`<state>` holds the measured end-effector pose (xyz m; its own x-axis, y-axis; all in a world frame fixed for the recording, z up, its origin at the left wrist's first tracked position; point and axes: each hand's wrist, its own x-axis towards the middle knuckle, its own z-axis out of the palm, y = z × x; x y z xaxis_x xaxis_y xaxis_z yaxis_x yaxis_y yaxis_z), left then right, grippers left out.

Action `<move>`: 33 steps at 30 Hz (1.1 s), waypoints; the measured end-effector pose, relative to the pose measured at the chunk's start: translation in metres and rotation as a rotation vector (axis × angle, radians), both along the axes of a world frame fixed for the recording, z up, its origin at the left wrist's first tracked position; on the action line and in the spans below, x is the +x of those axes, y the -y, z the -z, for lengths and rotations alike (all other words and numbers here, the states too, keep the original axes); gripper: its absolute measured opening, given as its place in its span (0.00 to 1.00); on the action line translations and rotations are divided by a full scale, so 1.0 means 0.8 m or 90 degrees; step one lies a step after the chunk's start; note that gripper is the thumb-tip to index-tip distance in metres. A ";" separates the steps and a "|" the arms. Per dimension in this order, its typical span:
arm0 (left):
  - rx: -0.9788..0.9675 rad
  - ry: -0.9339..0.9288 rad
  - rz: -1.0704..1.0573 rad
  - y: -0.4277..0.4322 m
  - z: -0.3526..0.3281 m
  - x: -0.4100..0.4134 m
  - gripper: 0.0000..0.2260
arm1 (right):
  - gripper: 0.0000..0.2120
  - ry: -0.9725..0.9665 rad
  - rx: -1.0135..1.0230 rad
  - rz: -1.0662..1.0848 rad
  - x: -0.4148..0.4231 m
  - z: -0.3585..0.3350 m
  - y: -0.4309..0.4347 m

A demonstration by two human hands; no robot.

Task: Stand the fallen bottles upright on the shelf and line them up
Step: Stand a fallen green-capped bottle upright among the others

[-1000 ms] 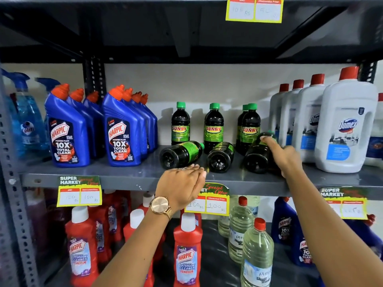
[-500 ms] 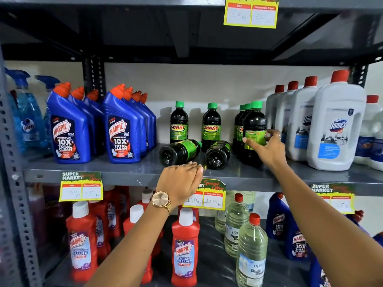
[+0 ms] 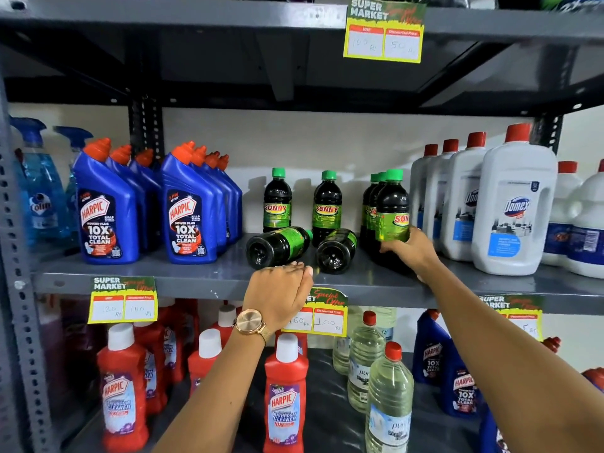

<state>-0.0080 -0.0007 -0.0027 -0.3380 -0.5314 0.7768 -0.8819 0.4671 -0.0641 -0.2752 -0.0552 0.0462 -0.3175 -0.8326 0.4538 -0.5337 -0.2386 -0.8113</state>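
Two dark Sunny bottles with green labels lie on their sides on the grey shelf (image 3: 196, 279), bases toward me: the left fallen bottle (image 3: 277, 245) and the right fallen bottle (image 3: 336, 250). Behind them two Sunny bottles (image 3: 277, 204) stand upright. At the right, a front Sunny bottle (image 3: 392, 217) stands upright before others in a row, and my right hand (image 3: 410, 248) grips its lower part. My left hand (image 3: 279, 294) hovers at the shelf's front edge just below the left fallen bottle, fingers curled, holding nothing.
Blue Harpic bottles (image 3: 104, 210) stand left of the Sunny bottles, white Domex bottles (image 3: 513, 207) to the right. Red Harpic bottles (image 3: 284, 397) and clear bottles (image 3: 389, 403) fill the shelf below. Price tags (image 3: 124, 300) hang on the shelf edges.
My right hand has lifted the rightmost fallen bottle from lying to upright and set it at the front of the right row. My left hand stayed at the shelf edge.
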 end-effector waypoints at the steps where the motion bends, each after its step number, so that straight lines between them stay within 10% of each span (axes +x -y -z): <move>1: -0.002 -0.001 0.000 0.000 0.000 0.000 0.25 | 0.10 -0.001 0.001 0.012 -0.003 0.000 0.001; 5: -0.013 -0.002 0.000 -0.001 0.000 -0.001 0.24 | 0.37 -0.055 0.015 0.087 0.000 0.001 0.003; 11: -0.018 0.004 -0.004 -0.001 0.000 -0.001 0.24 | 0.15 -0.017 0.009 0.049 -0.003 0.000 0.003; 18: -0.021 -0.004 -0.005 -0.004 0.000 -0.002 0.23 | 0.39 -0.060 0.043 0.102 -0.001 0.000 0.003; 33: -0.003 0.021 0.087 0.000 -0.001 0.010 0.21 | 0.22 -0.003 0.070 0.033 -0.010 0.002 0.011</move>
<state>0.0002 -0.0010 -0.0018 -0.4321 -0.4752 0.7665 -0.8072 0.5827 -0.0938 -0.2836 -0.0642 0.0446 -0.3596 -0.8601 0.3618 -0.5465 -0.1202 -0.8288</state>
